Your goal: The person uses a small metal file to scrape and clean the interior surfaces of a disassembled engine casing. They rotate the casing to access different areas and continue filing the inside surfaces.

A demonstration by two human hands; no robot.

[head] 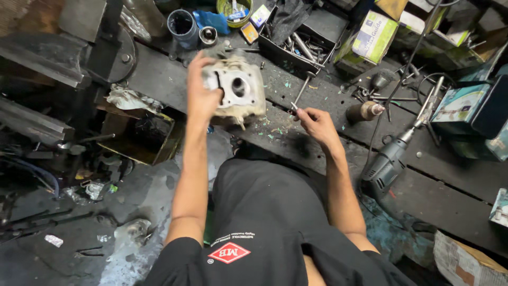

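Head view shows the left hand [202,92] grasping a pale engine cylinder block [239,89] tilted at the workbench [174,74] edge while the right hand [316,124] pinches a thin tool [302,91], so a loosened grip could drop the block floorward.

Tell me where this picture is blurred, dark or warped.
Head view: motion blur smears the left hand and the pale metal engine cylinder block it grips; the right hand, pinching a thin metal tool, is sharper. The floor at left sinks into deep shadow. The electric drill on the workbench is clear. Wide-angle lens bends the bench edges.
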